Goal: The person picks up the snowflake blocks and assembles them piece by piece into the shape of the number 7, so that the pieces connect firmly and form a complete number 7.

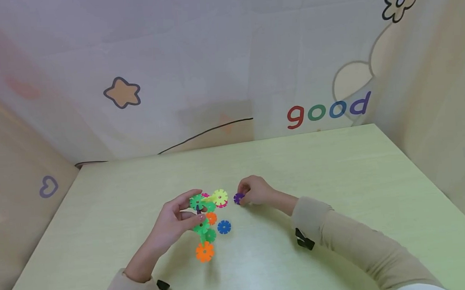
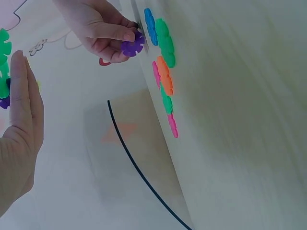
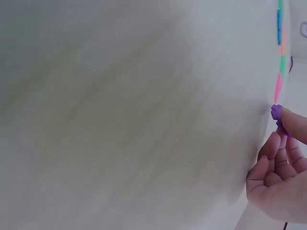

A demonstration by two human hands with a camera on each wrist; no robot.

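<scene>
A notched purple disc [image 1: 238, 199] is held right of an apparently interlocked, mostly green disc chain [image 1: 203, 229].

Head view: from above, facing forward-down across table [image 1: 336, 170]. Wrist views: nearer, sideways, sharing purple disc [image 2: 134, 47].

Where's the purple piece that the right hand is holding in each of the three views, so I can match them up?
Head: the purple piece is below centre.
Left wrist: upper part, slightly left of centre.
Right wrist: near the right edge, about mid-height.
Shared landmark: the right hand pinching it.
</scene>
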